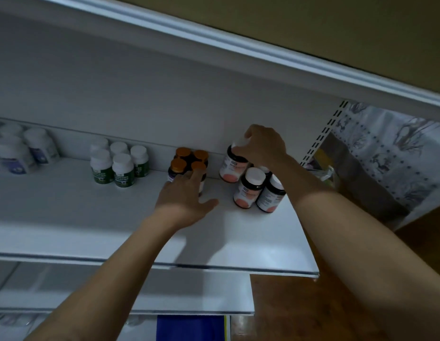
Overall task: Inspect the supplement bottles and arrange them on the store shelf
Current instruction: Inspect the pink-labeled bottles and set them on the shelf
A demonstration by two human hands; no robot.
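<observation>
**Supplement bottles [249, 190] in clusters on a white shelf [91, 217], a hand at two of them**

At the back of the shelf, close to the rear panel, stands a dark pink-labelled bottle [232, 168]. The right hand [260, 146] is over it from above, fingers curled round its white cap. Just in front and to the right are two matching bottles [271, 196], side by side and touching. Another white cap shows behind them, mostly hidden by the right forearm.

Left of this group, well apart from it, four orange-capped bottles [189, 159] are packed in a tight square. The left hand [187, 196] reaches to them with fingers straight and slightly spread. Its fingertips are against the front bottles of the square, and the thumb is splayed to the right over bare shelf. It pinches nothing. Whether the palm rests on the shelf cannot be told.

Further left is a cluster of white green-labelled bottles [120, 167], and at the far left edge a few white purple-labelled bottles [17, 155], which are blurred.

A lower shelf [115, 291] juts out beneath. Right of the shelving runs a slotted upright strip [322, 134], with a patterned cloth [398, 143] beyond it. Something blue [189, 328] shows at the bottom edge, beside a brown wooden surface [287, 303].
</observation>
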